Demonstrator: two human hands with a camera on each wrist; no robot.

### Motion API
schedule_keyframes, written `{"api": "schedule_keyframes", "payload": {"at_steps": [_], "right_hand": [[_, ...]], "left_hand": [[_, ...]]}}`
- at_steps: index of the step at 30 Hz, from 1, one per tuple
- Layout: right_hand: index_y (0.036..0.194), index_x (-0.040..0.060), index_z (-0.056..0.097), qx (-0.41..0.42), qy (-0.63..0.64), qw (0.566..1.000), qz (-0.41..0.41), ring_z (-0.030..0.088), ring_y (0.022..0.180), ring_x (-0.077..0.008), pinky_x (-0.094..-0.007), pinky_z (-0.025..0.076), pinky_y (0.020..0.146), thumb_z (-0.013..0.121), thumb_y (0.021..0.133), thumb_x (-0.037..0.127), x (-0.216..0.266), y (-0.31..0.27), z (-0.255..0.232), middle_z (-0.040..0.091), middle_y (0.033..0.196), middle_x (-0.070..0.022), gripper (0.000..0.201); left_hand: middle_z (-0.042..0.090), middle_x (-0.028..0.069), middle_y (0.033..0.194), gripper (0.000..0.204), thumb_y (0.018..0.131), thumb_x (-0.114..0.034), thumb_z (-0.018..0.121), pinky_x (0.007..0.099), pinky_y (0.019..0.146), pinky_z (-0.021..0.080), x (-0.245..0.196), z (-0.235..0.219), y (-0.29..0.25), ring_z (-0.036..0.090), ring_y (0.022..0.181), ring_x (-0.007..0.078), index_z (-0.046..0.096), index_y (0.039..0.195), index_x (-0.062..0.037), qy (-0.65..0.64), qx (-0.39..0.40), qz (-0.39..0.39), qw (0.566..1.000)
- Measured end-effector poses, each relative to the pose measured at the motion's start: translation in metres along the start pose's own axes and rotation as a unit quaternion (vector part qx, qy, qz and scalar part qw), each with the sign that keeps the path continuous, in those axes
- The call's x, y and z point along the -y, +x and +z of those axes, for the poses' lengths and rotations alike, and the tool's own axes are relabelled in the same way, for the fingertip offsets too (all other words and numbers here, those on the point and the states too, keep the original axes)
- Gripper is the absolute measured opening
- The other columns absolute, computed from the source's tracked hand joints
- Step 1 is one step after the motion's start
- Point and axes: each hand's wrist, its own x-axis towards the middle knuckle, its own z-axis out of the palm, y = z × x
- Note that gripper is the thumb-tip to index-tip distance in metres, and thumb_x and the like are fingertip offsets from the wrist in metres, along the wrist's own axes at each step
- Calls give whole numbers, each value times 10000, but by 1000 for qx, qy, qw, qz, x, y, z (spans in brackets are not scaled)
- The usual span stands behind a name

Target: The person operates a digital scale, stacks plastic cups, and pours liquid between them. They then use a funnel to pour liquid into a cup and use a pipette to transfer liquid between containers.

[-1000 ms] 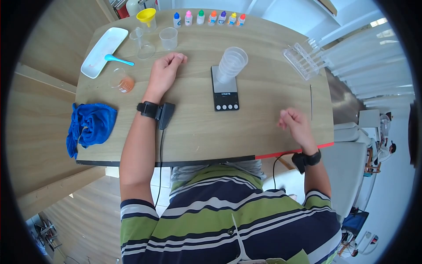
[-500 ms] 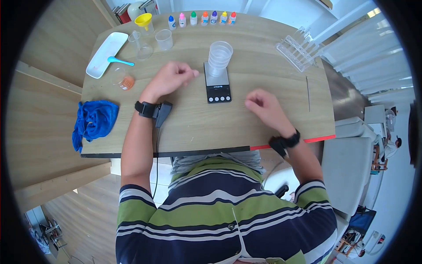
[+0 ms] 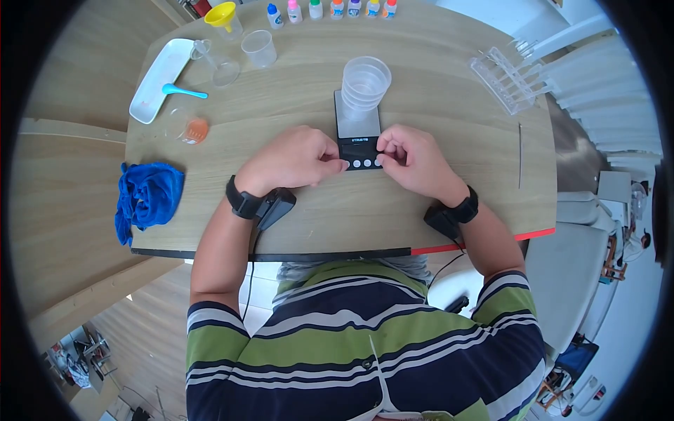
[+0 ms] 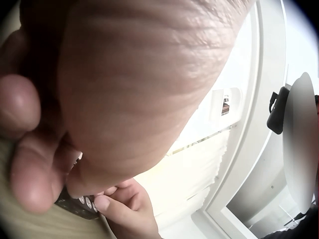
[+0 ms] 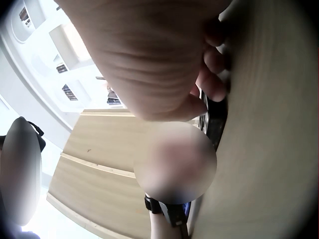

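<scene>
A black and silver digital scale lies on the table, with several clear plastic cups stacked on its plate. My left hand is at the scale's front left corner, thumb by the leftmost button and fingers curled at the side. Across from it, my right hand pinches the front right corner, its thumb close over the rightmost button. In the right wrist view, the right fingers bend along the dark edge of the scale. The left wrist view shows the row of buttons between both hands.
At the left are a white tray with a blue spoon, a beaker of orange liquid and a blue cloth. A yellow funnel, a clear cup and small bottles stand behind. A clear rack is at right.
Both hands have moved inward to the scale's front corners, the right from the table's right side and the left from beside the scale. The cups remain stacked on the plate.
</scene>
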Motion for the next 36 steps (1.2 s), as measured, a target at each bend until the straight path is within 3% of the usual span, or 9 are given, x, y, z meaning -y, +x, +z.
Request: {"api": "schedule_keyframes", "payload": {"at_steps": [2, 4, 8, 10, 14, 16, 19, 22, 36], "right_hand": [[1037, 65, 663, -15, -18, 999, -31, 580, 662, -139, -322, 477, 614, 782, 879, 12, 0, -1, 2, 634, 762, -14, 205], [1020, 75, 664, -28, -17, 999, -41, 572, 662, -165, -335, 476, 617, 784, 865, 11, 2, -2, 3, 625, 767, -9, 206], [1000, 84, 662, -40, -40, 996, -75, 575, 668, -176, -345, 475, 626, 787, 864, 19, -1, -2, 4, 631, 775, -13, 196], [989, 90, 660, -38, -37, 997, -62, 577, 675, -183, -350, 475, 633, 793, 862, 27, 0, -2, 5, 627, 776, -10, 194], [995, 89, 663, -31, -40, 998, -49, 580, 681, -179, -347, 476, 630, 793, 861, 27, 2, -2, 5, 621, 780, -11, 197], [1000, 86, 670, -38, -44, 997, -56, 583, 688, -176, -341, 477, 627, 792, 858, 23, 3, -2, 5, 620, 795, -18, 197], [1002, 82, 678, -38, -47, 997, -53, 586, 692, -171, -333, 480, 626, 793, 857, 22, 1, -2, 5, 622, 812, -26, 194], [999, 77, 683, -36, -30, 998, -36, 585, 695, -167, -328, 484, 629, 797, 854, 23, 2, -3, 5, 618, 815, -27, 192], [1000, 84, 683, -36, -31, 998, -34, 575, 688, -174, -338, 480, 638, 792, 857, 24, 1, -2, 6, 618, 811, -27, 189]], "left_hand": [[628, 56, 585, 313, 999, -282, 738, 354, 555, 453, 1, 0, 3, 589, 508, 146, 789, 871, 0, -12, 5, -9, 1000], [661, 86, 578, 307, 994, -295, 702, 407, 580, 480, 2, 1, 2, 624, 528, 221, 811, 881, -31, -23, 0, -12, 1000], [658, 89, 574, 315, 1000, -284, 691, 401, 574, 482, 1, 1, 3, 625, 519, 220, 801, 865, -22, -25, 4, -17, 1000], [639, 48, 585, 330, 1032, -273, 696, 342, 548, 449, 2, 1, 3, 597, 519, 136, 785, 872, 1, -36, 11, -18, 999], [641, 52, 581, 337, 1031, -280, 693, 352, 548, 448, -1, -1, 3, 588, 514, 144, 782, 862, -2, -34, 11, -13, 999], [670, 93, 583, 349, 1015, -292, 669, 408, 583, 500, -1, -1, 2, 641, 526, 232, 787, 842, -13, -21, 2, -7, 1000], [676, 91, 591, 340, 1006, -290, 672, 411, 589, 506, -1, 0, 2, 647, 538, 237, 788, 842, -16, -13, -5, -7, 1000], [647, 58, 583, 328, 1021, -279, 685, 359, 551, 446, 1, 1, 2, 568, 509, 161, 784, 860, -12, -20, -6, 9, 1000], [655, 57, 599, 336, 1018, -269, 691, 359, 562, 449, 2, 2, 3, 573, 532, 154, 771, 844, 6, -39, -5, 0, 999]]}}
